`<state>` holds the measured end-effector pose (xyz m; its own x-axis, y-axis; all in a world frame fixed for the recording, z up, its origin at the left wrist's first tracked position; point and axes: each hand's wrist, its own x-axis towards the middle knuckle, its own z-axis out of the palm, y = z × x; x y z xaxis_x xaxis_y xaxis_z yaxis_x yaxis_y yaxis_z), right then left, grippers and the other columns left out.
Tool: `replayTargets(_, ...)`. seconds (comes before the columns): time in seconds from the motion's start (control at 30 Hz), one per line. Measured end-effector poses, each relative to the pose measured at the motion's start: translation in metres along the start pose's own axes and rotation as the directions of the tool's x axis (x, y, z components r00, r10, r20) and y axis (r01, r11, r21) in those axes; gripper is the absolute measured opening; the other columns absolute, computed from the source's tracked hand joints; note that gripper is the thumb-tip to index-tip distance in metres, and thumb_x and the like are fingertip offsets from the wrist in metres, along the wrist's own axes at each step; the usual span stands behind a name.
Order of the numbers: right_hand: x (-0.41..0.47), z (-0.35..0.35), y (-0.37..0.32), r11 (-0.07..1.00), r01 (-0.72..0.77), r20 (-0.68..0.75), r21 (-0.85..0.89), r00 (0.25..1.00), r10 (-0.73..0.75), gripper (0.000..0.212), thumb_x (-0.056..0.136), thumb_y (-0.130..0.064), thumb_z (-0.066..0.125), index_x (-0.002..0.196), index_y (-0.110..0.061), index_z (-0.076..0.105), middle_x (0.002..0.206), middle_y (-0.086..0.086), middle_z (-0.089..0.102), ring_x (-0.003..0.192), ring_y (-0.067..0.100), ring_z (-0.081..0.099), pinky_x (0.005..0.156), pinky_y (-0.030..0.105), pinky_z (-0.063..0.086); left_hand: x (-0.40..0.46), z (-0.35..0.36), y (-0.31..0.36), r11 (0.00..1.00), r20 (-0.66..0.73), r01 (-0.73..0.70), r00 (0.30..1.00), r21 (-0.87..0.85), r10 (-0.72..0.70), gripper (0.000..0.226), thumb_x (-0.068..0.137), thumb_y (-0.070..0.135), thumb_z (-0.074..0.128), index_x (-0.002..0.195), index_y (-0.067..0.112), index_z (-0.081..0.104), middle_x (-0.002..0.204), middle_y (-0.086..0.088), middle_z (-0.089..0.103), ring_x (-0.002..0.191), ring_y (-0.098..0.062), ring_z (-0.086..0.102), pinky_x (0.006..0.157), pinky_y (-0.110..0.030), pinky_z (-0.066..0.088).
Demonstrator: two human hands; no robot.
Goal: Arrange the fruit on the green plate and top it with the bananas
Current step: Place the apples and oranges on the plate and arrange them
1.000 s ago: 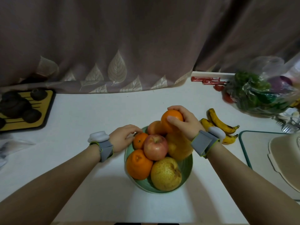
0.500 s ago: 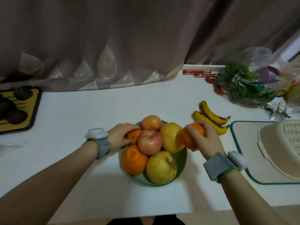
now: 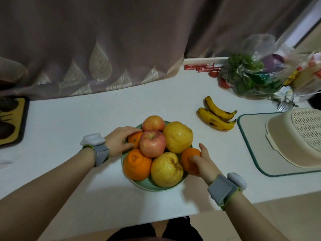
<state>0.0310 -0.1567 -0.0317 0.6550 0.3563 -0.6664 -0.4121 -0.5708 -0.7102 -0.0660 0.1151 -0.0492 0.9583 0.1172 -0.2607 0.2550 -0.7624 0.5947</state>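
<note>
On a white counter (image 3: 86,119) before a drawn curtain, a person's right hand (image 3: 204,164) cups an orange (image 3: 188,159) against the right rim of the green plate (image 3: 147,184), fingers curled around it. The left hand (image 3: 119,140), fingers loosely spread, steadies a small orange (image 3: 135,139) at the far left of the pile. Apples, pears and oranges already crowd the plate. Two bananas (image 3: 217,115) lie on the counter to the far right, apart from the plate, not yet set on top.
</note>
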Motion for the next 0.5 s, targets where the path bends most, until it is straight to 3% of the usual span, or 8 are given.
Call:
replayTargets(0.1, 0.002, -0.015, -0.003, 0.992, 0.023, -0.031, 0.123, 0.999, -0.019, 0.052, 0.095, -0.032, 0.041, 0.144, -0.022, 0.024, 0.149, 0.005, 0.029, 0.135, 0.028, 0.032, 0.108, 0.046, 0.033, 0.001, -0.001, 0.0, 1.0, 0.012, 0.008, 1.0, 0.008, -0.008, 0.075, 0.064, 0.051, 0.052, 0.131, 0.017, 0.045, 0.129, -0.017, 0.054, 0.117, -0.032, 0.051, 0.102, -0.04, 0.037)
replayTargets(0.17, 0.002, -0.029, -0.002, 0.962, 0.045, -0.164, 0.268, 0.986, 0.0, 0.042, 0.098, -0.031, 0.035, 0.137, -0.018, 0.038, 0.14, 0.006, 0.043, 0.125, 0.026, 0.042, 0.105, 0.043, 0.033, 0.001, -0.002, 0.002, 1.0, 0.009, 0.008, 1.0, 0.006, -0.008, 0.07, 0.067, 0.039, 0.056, 0.131, 0.016, 0.044, 0.129, -0.017, 0.053, 0.118, -0.033, 0.05, 0.102, -0.039, 0.036)
replayTargets(0.23, -0.002, -0.035, 0.001, 0.917, 0.019, -0.197, 0.398, 0.978, 0.066, 0.039, 0.097, -0.032, 0.035, 0.129, -0.013, 0.047, 0.128, 0.009, 0.052, 0.111, 0.024, 0.048, 0.103, 0.042, 0.035, 0.001, -0.002, 0.004, 1.0, 0.0, 0.001, 1.0, -0.004, -0.001, 0.069, 0.067, 0.035, 0.056, 0.131, 0.015, 0.044, 0.13, -0.017, 0.053, 0.118, -0.033, 0.05, 0.101, -0.038, 0.035)
replayTargets(0.37, -0.007, -0.025, 0.005, 0.913, -0.046, -0.134, 0.406, 0.985, 0.109, 0.04, 0.098, -0.032, 0.032, 0.124, -0.008, 0.052, 0.116, 0.011, 0.054, 0.104, 0.026, 0.05, 0.098, 0.043, 0.039, 0.001, -0.001, 0.003, 1.0, 0.014, 0.003, 1.0, 0.011, -0.003, 0.07, 0.067, 0.039, 0.055, 0.132, 0.016, 0.043, 0.13, -0.016, 0.052, 0.119, -0.032, 0.049, 0.101, -0.036, 0.034)
replayTargets(0.5, -0.01, -0.01, -0.006, 0.941, -0.01, -0.098, 0.338, 0.994, 0.046, 0.024, 0.097, -0.027, 0.037, 0.11, -0.015, 0.053, 0.115, 0.011, 0.05, 0.101, 0.027, 0.048, 0.08, 0.04, 0.047, 0.001, 0.001, -0.002, 0.999, 0.025, -0.018, 1.0, 0.033, 0.018, 0.084, 0.059, 0.057, 0.046, 0.133, 0.016, 0.041, 0.132, -0.016, 0.052, 0.119, -0.033, 0.049, 0.103, -0.041, 0.035)
